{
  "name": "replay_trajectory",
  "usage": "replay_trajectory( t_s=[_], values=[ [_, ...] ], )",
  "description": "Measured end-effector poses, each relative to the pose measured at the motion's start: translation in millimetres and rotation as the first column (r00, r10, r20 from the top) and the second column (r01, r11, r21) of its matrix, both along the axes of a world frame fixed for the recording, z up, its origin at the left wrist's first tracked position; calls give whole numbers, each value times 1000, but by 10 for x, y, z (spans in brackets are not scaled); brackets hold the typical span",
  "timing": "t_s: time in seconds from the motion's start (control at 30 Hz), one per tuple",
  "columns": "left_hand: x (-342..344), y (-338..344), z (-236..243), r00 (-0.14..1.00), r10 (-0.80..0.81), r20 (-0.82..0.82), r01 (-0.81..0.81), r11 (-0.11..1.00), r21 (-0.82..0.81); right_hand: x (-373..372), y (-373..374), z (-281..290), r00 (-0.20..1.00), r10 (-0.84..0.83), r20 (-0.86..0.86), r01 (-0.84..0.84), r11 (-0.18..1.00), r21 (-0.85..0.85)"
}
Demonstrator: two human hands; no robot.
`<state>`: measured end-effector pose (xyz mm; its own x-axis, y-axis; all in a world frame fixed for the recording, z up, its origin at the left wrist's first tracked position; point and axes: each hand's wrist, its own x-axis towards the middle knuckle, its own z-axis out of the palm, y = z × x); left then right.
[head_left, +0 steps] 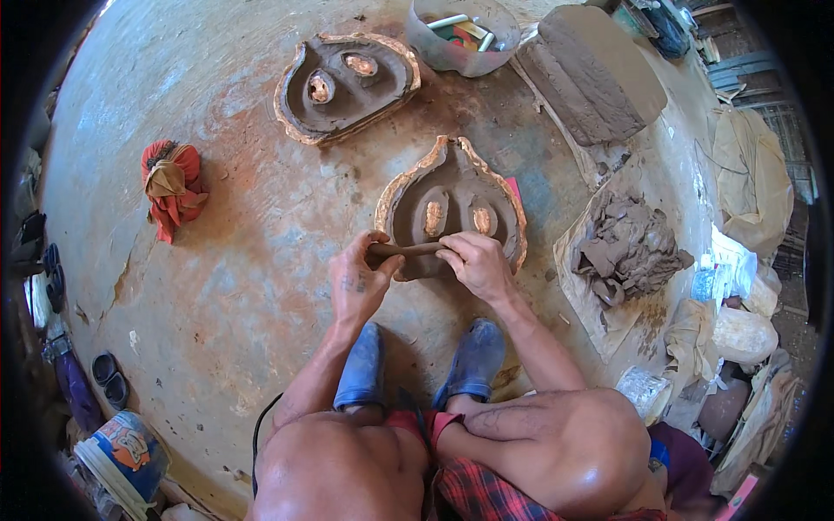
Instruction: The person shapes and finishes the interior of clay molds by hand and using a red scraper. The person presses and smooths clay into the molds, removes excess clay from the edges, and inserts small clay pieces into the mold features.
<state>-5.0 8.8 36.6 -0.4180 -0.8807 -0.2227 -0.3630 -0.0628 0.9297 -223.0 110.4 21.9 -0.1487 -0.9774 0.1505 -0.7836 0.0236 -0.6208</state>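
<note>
Progress, judged from how things lie: of two clay-lined moulds on the floor, the one at upper centre of the frame looks fully lined, its grey clay smooth up to the tan rim, with two oval bosses left bare. The nearer mould at centre is lined over most of its hollow, but its lower edge is still being worked, so the pressing there is not finished.

Left to right:
- Left edge: a pair of dark sandals. Lower left: a blue-and-white bucket; contents not readable.
- Upper left: a bunched red-and-tan rag, lying well apart from the work.
- Centre: left hand and right hand, each closed on one end of a short clay roll, held level across the lower edge of the near mould. Fingers curled, thumbs on top. Blue shoes sit just below the hands.
- Top centre: a translucent plastic tub holding several stick-like tools, white, green and red; kinds too small to tell.
- Upper right: a large grey clay slab on the floor.
- Right: a heap of torn clay lumps on a pale sheet, the probable stock for the lining.
- Far right: crumpled plastic bags and wrappings; contents hidden.
</note>
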Motion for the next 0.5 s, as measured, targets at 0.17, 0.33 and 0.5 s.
replay_trajectory(
  t_s=[0.17, 0.33, 0.5],
  values=[
    [-64, -87, -12, 999, -17, 50, 21, 996, -81, -16, -85, 36, 991, -22, -128, 25, 999, 22],
    [-67, -211, -62, 999, -16, 30, 20, 989, -144, 34, -205, 85, 966, -40, -257, 68, 992, 102],
    [-99, -349, -79, 996, -69, 49, 80, 961, -263, 57, -309, 390, 941, -5, -339, 35, 996, 83]
  ],
)
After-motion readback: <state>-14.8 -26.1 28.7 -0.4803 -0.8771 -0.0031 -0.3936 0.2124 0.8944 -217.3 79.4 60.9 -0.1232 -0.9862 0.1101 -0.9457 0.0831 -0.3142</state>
